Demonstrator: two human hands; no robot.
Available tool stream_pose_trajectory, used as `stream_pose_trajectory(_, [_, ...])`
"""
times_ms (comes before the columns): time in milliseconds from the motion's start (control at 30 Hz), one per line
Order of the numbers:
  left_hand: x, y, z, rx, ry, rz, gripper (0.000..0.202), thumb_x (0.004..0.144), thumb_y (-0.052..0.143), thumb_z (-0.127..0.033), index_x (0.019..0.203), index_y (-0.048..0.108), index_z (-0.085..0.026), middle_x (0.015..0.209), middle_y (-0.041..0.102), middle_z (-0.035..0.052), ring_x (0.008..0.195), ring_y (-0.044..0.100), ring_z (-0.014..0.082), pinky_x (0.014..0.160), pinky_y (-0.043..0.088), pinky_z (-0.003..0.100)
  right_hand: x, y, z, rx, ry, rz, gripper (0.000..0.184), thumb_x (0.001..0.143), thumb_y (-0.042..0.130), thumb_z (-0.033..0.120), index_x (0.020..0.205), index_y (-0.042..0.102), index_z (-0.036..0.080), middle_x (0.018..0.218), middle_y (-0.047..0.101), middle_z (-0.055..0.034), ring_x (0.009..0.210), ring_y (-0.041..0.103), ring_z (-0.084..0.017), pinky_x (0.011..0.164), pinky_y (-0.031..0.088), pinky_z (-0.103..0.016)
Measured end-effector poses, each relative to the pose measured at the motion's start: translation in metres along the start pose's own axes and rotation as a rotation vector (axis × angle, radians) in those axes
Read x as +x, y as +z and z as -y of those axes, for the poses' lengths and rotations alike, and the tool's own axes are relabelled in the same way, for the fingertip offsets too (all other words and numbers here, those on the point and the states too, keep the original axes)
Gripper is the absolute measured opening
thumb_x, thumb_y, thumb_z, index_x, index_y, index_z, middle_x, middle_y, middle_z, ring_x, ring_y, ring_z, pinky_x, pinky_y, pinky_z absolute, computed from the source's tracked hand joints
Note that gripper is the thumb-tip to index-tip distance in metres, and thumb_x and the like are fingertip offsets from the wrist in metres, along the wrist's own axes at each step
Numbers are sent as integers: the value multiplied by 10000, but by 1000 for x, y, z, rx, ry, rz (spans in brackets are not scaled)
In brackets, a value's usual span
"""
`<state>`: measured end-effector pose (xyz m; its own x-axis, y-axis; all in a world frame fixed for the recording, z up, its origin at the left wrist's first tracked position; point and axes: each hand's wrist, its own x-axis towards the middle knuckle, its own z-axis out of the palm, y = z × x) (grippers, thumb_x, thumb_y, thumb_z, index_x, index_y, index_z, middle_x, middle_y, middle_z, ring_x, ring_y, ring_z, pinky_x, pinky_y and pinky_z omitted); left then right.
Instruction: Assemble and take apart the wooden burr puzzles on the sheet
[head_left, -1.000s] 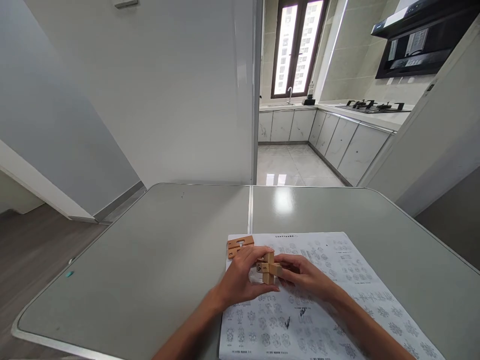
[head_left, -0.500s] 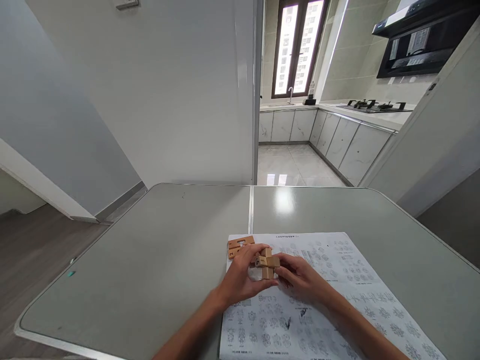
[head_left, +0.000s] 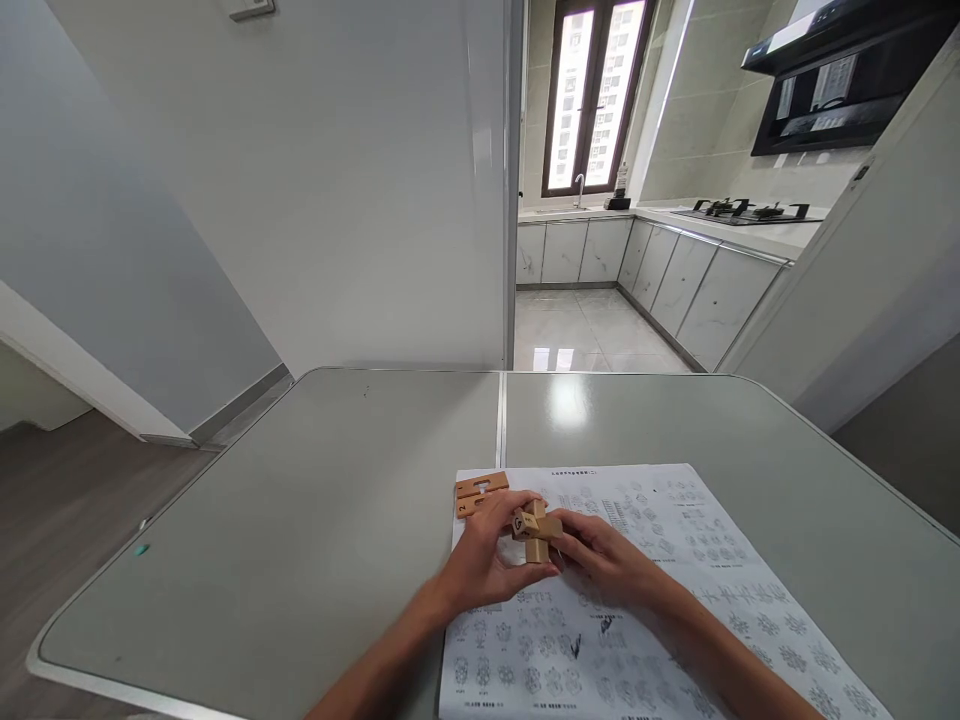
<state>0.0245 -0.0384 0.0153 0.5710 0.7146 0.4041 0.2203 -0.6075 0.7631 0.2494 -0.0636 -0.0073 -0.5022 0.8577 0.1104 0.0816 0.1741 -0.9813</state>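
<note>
Between my two hands is a wooden burr puzzle (head_left: 537, 528), made of crossed, notched sticks with dark marks on some ends. My left hand (head_left: 491, 560) curves round its left side, thumb below and index finger on top. From the right, the fingers of my right hand (head_left: 596, 550) close on the puzzle's right side; some fingertips are hidden behind it. The puzzle is held over a large printed sheet (head_left: 645, 620) covered with small diagrams. Just beyond my left hand, two loose wooden puzzle sticks (head_left: 482, 484) with cut-outs and numbers lie side by side on the sheet's corner.
The sheet lies on a grey-green table (head_left: 300, 520) with a metal rim and a seam down the middle. A small green bit (head_left: 142, 549) is near the table's left edge. Beyond the table are a white wall (head_left: 375, 200) and a kitchen with a hob (head_left: 750, 212).
The puzzle has tilted and turned slightly between my hands, so its marked end faces me more. Both hands keep their hold in nearly the same place.
</note>
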Motion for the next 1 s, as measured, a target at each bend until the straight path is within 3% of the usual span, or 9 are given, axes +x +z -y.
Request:
stream_pose_trajectory(200, [1,-1,0,21,6,3,680,798,849,-559,1343,558,-274,1243,688,101,1127,672,288,989,557,418,0,1,0,-8,16,-1,390,1075,463,551,937,622,222,788,620,-5,643,492,-141,624,385,-278])
stream_pose_trajectory(367, [-1,0,5,68,-24,-31,678,772,867,-563,1308,583,-261,1209,697,98,1070,682,282,931,575,417,-1,5,-6,-169,-42,-112,363,1074,478,503,905,630,220,833,671,-26,736,576,-184,681,431,-293])
stream_pose_trajectory(700, [-3,8,5,56,-145,-144,627,746,894,-496,1224,578,-242,1130,707,81,1014,700,273,868,601,419,-3,20,-26,-462,-151,-325,101,1028,550,298,975,621,250,728,636,-11,601,527,-184,604,378,-297])
stream_pose_trajectory(1000, [-3,7,8,28,-89,-106,707,730,922,-496,1293,563,-263,1204,704,87,1084,693,280,933,593,426,0,12,-6,-225,-75,-129,244,1077,466,372,1017,645,217,908,674,-50,767,574,-188,687,465,-293])
